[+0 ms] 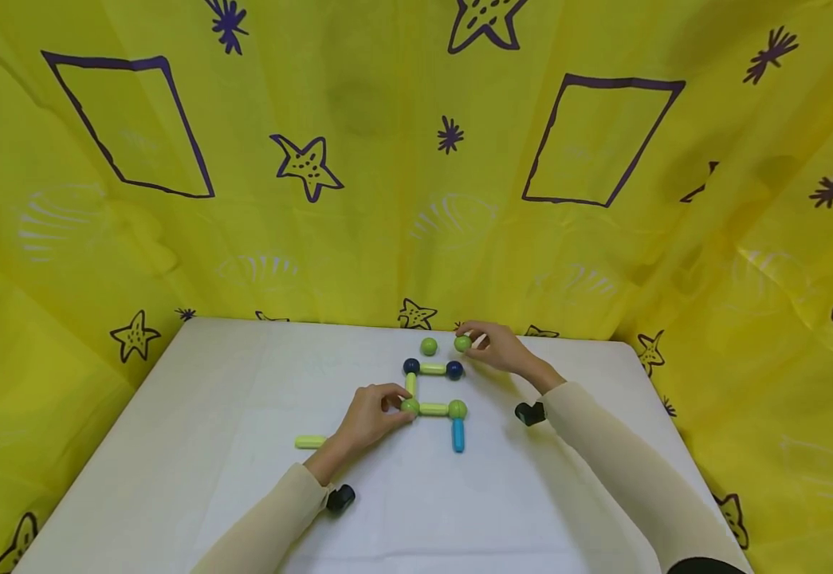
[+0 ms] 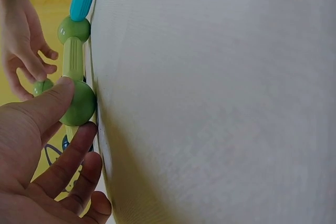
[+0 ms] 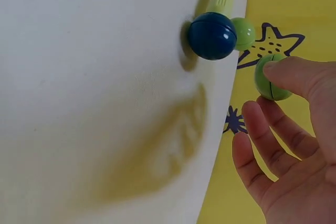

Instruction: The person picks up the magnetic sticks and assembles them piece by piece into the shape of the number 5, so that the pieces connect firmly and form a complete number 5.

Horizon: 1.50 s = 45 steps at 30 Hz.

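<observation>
A shape of joined balls and rods lies on the white table. My left hand (image 1: 371, 416) pinches the green ball (image 2: 81, 103) at its near left corner between thumb and fingers. From that corner one yellow-green rod (image 1: 434, 409) runs right to another green ball (image 1: 457, 409), where a blue rod (image 1: 458, 435) points toward me. A second yellow-green rod (image 1: 411, 386) goes back to a dark blue ball (image 1: 411, 366), linked by a rod to another dark blue ball (image 3: 212, 36). Behind these, my right hand (image 1: 497, 347) pinches a separate green ball (image 3: 272, 77) by thumb and fingertips.
A loose green ball (image 1: 428, 346) lies near the table's back edge, left of my right hand. One loose yellow-green rod (image 1: 310, 441) rests beside my left wrist, partly covered by it. Yellow patterned cloth (image 1: 387, 239) hangs behind and at both sides of the table (image 1: 244, 383).
</observation>
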Each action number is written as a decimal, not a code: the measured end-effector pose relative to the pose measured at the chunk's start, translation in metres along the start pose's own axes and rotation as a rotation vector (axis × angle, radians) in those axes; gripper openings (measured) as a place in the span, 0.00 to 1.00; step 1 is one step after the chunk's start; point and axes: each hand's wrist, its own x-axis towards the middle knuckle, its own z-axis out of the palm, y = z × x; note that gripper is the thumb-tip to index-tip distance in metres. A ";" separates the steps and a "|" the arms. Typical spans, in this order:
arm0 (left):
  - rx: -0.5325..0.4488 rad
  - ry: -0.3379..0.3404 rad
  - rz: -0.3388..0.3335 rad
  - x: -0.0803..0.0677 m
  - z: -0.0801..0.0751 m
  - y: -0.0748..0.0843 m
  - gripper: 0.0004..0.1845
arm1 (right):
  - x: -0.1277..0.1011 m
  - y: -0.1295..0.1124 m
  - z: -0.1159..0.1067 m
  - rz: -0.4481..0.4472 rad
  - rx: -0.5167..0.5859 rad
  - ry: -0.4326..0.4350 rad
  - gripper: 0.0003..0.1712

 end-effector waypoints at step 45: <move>0.009 0.002 -0.063 0.009 0.002 -0.001 0.13 | -0.143 -0.024 0.061 -0.006 0.228 -0.023 0.20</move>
